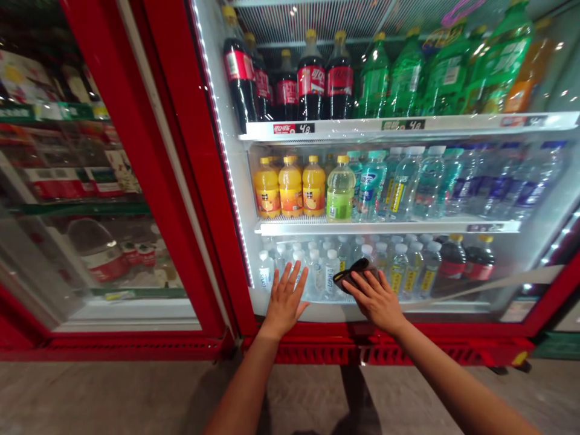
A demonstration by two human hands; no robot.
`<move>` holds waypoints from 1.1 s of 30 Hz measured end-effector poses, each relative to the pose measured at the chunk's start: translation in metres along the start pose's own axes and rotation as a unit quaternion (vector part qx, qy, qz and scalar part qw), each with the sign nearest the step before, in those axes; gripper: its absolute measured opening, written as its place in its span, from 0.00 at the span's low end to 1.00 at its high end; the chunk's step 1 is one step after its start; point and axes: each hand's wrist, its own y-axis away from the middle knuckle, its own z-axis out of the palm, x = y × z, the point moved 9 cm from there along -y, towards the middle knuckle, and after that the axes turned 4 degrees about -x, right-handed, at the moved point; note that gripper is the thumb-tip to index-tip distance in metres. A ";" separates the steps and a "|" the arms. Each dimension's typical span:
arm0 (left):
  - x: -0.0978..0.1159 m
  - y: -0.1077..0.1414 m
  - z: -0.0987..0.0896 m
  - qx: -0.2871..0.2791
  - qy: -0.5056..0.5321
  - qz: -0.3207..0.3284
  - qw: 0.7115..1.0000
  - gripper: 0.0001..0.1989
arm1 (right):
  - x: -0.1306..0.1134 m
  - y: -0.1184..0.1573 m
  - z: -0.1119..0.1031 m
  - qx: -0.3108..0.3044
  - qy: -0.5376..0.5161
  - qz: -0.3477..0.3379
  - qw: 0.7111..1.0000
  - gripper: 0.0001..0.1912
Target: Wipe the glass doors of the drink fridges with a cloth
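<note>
My left hand (pixel 286 302) is spread with its fingers apart in front of the lower glass of a red-framed drinks cooler, before the small clear bottles. It holds nothing. To its right, my right hand (pixel 376 301) lies over a dark cloth (pixel 348 277) against the glass, palm toward the door, fingers pressing on the cloth. Part of the cloth is hidden under the fingers. Behind the glass, white-capped water bottles (pixel 316 272) stand on the bottom level, and orange juice bottles (pixel 290 188) stand on the shelf (pixel 389 228) above.
Large cola bottles (pixel 310 81) and green bottles (pixel 374 78) fill the top shelf (pixel 344 128). A second red-framed cooler (pixel 181 151) stands at the left. The red vented base (pixel 317 354) runs above the grey floor (pixel 149 399). A pale strip (pixel 498 284) crosses the lower right.
</note>
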 end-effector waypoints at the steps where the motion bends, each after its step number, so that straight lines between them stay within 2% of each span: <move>1: 0.002 -0.001 0.001 0.002 0.000 0.001 1.000 0.52 | 0.001 0.011 0.004 -0.003 0.000 -0.008 1.000 0.34; 4: 0.008 -0.004 0.005 0.008 -0.001 0.010 1.000 0.52 | -0.016 0.032 0.014 -0.033 -0.008 -0.086 0.996 0.33; 7: 0.015 -0.009 0.010 0.015 -0.001 0.016 1.000 0.53 | -0.028 0.020 0.010 -0.051 -0.015 -0.141 0.989 0.32; 9: 0.018 -0.013 0.012 0.020 -0.001 0.011 1.000 0.52 | -0.012 0.002 0.002 -0.043 -0.010 -0.097 0.994 0.33; 11: 0.020 -0.016 0.013 0.029 -0.003 0.004 1.000 0.51 | 0.016 -0.006 -0.004 -0.026 0.003 -0.016 1.000 0.35; 14: 0.024 -0.017 0.013 0.043 -0.007 0.007 0.999 0.50 | 0.044 0.015 -0.003 -0.010 0.024 0.059 0.998 0.41; 16: 0.028 -0.018 0.014 0.046 -0.009 0.024 0.999 0.50 | 0.042 0.037 0.006 -0.014 0.027 0.047 0.998 0.42; 18: 0.033 -0.019 0.016 0.047 -0.007 0.041 0.998 0.50 | 0.026 0.050 0.013 -0.024 0.019 -0.003 1.000 0.39; 21: 0.041 -0.024 0.019 0.052 0.000 0.050 0.997 0.50 | 0.006 0.039 0.012 -0.033 0.002 -0.077 0.996 0.34; 23: 0.047 -0.029 0.022 0.052 0.005 0.047 0.998 0.50 | 0.017 0.021 0.004 -0.027 0.001 -0.059 0.998 0.33; 25: 0.053 -0.034 0.024 0.050 0.010 0.046 0.998 0.49 | 0.045 0.013 -0.007 -0.005 0.011 0.013 1.000 0.34; 28: 0.062 -0.038 0.028 0.047 0.018 0.050 0.998 0.48 | 0.083 0.037 -0.010 0.021 0.034 0.112 0.993 0.39; 30: 0.068 -0.038 0.031 0.043 0.024 0.058 0.997 0.48 | 0.086 0.064 0.000 0.006 0.044 0.114 0.992 0.41; 33: 0.082 -0.040 0.036 0.036 0.033 0.075 0.996 0.49 | 0.066 0.087 0.014 -0.027 0.049 0.037 0.998 0.37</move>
